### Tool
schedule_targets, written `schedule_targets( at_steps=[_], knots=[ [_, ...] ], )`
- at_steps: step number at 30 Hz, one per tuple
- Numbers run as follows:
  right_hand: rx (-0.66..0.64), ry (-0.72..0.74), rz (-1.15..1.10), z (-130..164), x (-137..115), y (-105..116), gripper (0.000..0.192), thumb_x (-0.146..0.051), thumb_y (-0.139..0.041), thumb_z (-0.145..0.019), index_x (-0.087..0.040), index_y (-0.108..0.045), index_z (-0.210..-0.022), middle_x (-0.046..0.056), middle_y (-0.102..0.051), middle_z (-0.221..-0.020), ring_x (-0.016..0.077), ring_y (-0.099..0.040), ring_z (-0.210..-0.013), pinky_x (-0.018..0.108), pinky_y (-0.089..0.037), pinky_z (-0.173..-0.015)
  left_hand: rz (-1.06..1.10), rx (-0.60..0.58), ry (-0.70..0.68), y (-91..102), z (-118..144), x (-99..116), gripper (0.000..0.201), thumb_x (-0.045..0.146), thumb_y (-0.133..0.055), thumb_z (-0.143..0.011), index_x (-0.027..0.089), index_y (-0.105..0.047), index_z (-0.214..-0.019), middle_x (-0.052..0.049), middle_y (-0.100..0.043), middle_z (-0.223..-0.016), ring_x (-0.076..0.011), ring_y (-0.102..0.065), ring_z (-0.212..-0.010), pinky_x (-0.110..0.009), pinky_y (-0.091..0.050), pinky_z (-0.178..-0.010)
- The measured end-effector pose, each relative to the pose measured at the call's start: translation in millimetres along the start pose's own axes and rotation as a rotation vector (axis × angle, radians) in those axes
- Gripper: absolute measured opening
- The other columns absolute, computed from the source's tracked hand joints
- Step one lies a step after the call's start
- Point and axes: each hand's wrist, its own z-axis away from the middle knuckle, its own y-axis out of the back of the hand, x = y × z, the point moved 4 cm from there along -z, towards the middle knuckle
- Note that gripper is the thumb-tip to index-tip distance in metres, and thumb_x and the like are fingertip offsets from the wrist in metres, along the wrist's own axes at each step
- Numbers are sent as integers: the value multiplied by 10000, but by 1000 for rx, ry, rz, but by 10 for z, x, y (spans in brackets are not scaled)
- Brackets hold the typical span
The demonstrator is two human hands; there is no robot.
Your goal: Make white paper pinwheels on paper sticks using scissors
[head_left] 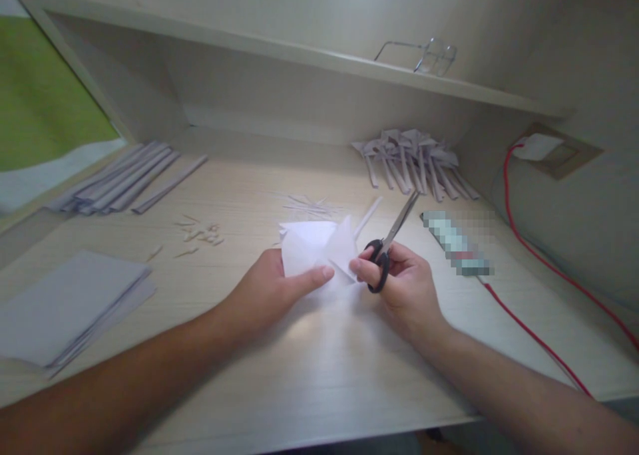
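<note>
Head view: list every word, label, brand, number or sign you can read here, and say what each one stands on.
No readable text anywhere in this view.
Flat object right of the scissors: its face is pixelated, nothing legible.
Folded paper held by the left hand and right hand: blank.
Paper stack, strips, folded pieces: no print visible.
Wall socket: no marking readable.
</note>
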Motion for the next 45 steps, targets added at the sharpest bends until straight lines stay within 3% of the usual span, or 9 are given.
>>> schedule_targets(
  at_steps=[3, 8, 13, 17, 20, 24, 32, 45],
  knots=[
    [-26, 44, 74, 31, -50, -48, 241, -321, -871, -680, -193, -687, -769, 0, -681, -710, 143, -606, -623, 272, -505, -599, -44, 70, 23, 19, -2, -19, 269, 403, -775, -806, 192, -805, -970, -73, -804, -985, -279, -726, -918, -337, -544, -806],
    [-22, 128, 126, 48, -75, -39, 183, -283, -847, -729, -201, -692, -782, 2, -700, -760, 144, -623, -674, 275, -516, -648, 54, 38, 51, 64, -7, -29, 272, 402, -787, -795, 179, -795, -951, -73, -796, -940, -240, -717, -819, -300, -533, -732],
    [8, 215, 200, 67, -82, -12, 152, -268, -836, -757, -205, -702, -789, 5, -703, -777, 148, -623, -693, 286, -513, -672, 227, -1, 66, 80, -15, -24, 292, 363, -776, -778, 135, -780, -960, -87, -777, -858, -241, -707, -733, -335, -543, -722],
    [-30, 219, 233, 98, -78, -47, 160, -298, -823, -768, -207, -697, -804, 15, -705, -773, 161, -635, -680, 294, -518, -646, 97, 51, 18, 73, -29, -29, 304, 351, -816, -747, 162, -775, -981, -68, -790, -923, -230, -715, -786, -314, -546, -738],
    [-82, 211, 229, 101, -87, -71, 176, -304, -826, -765, -207, -682, -795, 11, -699, -770, 156, -631, -674, 285, -510, -640, 25, 125, 22, 91, -29, -31, 248, 362, -798, -767, 162, -768, -910, -57, -785, -860, -216, -702, -735, -298, -534, -688],
    [-179, 140, 227, 32, -113, -13, 227, -364, -839, -761, -194, -690, -786, 13, -692, -767, 149, -611, -677, 276, -478, -634, 36, 234, 3, 182, -23, 43, 228, 343, -801, -734, 160, -751, -859, -50, -777, -824, -221, -696, -734, -306, -525, -703],
    [-554, -133, 487, -58, -114, 128, 274, -403, -858, -725, -176, -708, -690, -7, -601, -631, 127, -506, -583, 249, -362, -508, 227, 436, -141, 399, -49, 246, 219, 268, -766, -668, 183, -716, -863, -17, -751, -884, -193, -663, -793, -272, -497, -732],
    [-613, -135, 499, -14, -12, 117, 312, -455, -837, -756, -170, -722, -706, -17, -566, -609, 113, -455, -571, 243, -326, -504, 208, 420, -122, 391, -45, 226, 242, 277, -767, -686, 194, -724, -909, -24, -760, -925, -229, -686, -872, -289, -513, -759]
  ],
)
